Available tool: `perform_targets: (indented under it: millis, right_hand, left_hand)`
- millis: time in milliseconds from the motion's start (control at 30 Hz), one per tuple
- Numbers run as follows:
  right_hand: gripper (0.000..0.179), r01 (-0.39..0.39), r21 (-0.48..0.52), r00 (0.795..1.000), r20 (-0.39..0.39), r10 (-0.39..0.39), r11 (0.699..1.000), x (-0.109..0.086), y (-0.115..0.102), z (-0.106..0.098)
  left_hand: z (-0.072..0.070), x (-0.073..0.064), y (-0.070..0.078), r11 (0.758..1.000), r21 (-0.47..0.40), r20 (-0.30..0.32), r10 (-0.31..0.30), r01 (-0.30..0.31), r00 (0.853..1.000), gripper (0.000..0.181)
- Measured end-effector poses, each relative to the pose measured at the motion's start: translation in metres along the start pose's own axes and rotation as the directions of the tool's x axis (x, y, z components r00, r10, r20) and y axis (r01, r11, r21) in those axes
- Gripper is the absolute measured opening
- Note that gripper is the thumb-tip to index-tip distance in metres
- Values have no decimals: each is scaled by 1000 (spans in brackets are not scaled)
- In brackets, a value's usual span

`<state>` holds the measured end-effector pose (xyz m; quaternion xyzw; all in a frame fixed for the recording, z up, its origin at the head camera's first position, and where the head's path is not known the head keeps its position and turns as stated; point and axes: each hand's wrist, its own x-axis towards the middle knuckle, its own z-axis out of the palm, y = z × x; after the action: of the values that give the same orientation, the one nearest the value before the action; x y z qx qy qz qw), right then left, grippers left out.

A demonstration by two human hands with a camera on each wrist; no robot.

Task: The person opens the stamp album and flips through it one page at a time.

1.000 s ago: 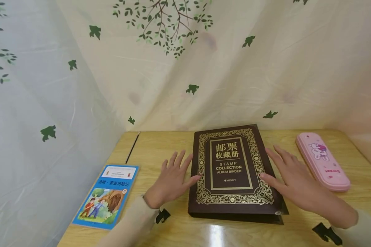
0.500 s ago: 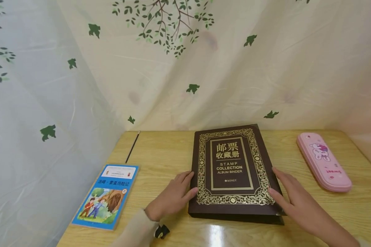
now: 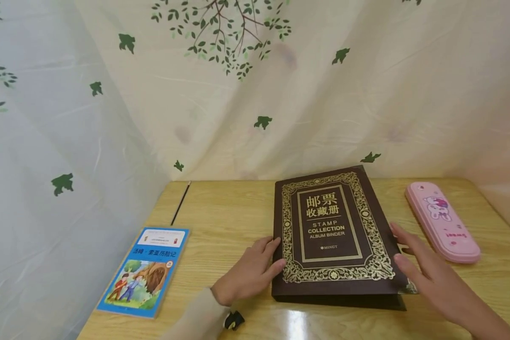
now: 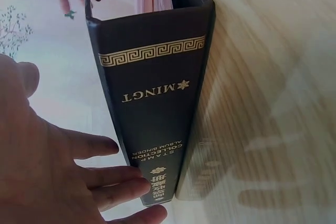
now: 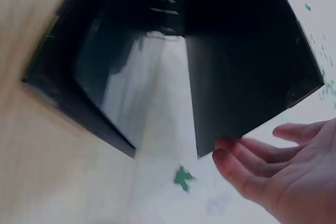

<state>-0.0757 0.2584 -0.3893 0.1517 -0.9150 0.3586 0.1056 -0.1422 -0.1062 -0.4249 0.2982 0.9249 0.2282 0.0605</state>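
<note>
A dark brown stamp album binder [image 3: 327, 236] with gold lettering lies on the table, its front cover angled up at the right. My left hand [image 3: 252, 271] is at its spine, fingers extended; in the left wrist view the fingertips overlap the lower spine [image 4: 152, 103]. At the right edge of the cover is my right hand [image 3: 433, 278], thumb and fingers spread apart. The right wrist view looks into the gap between the covers, where metal rings [image 5: 165, 9] show. There, the fingertips [image 5: 223, 148] meet the edge of the upper cover [image 5: 247, 87].
A blue illustrated book [image 3: 144, 274] lies at the left of the wooden table [image 3: 221, 208], a thin dark pencil [image 3: 180, 203] beyond it. A pink pencil case [image 3: 444, 222] lies right of the binder. A leaf-printed curtain [image 3: 221, 118] hangs behind.
Both hands have come down toward the lower part of the binder's sides. In the last half second the binder has shifted right, its cover tilting a little more, with both hands following.
</note>
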Motion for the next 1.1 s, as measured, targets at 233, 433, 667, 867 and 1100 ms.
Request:
perform_targets:
  millis: [233, 433, 667, 867, 1100]
  right_hand:
    - [55, 114, 100, 992, -72, -107, 988, 2, -1, -29]
    - [45, 201, 284, 979, -94, -182, 937, 5, -6, -38]
    - [70, 461, 524, 886, -232, -401, 716, 30, -28, -17]
    - [77, 564, 579, 818, -294, -494, 589, 47, -52, 6]
    - [77, 625, 558, 764, -294, -575, 546, 55, -74, 39]
  left_hand:
    - [9, 12, 14, 999, -13, 36, 31, -31, 999, 65]
    - [5, 18, 19, 999, -3, 51, 46, -46, 998, 63]
    - [-33, 20, 27, 996, 4, -102, 88, -88, 991, 58]
    - [-71, 19, 44, 974, 21, -245, 225, -227, 943, 54]
    - [-103, 13, 69, 909, 53, -353, 405, -414, 843, 59]
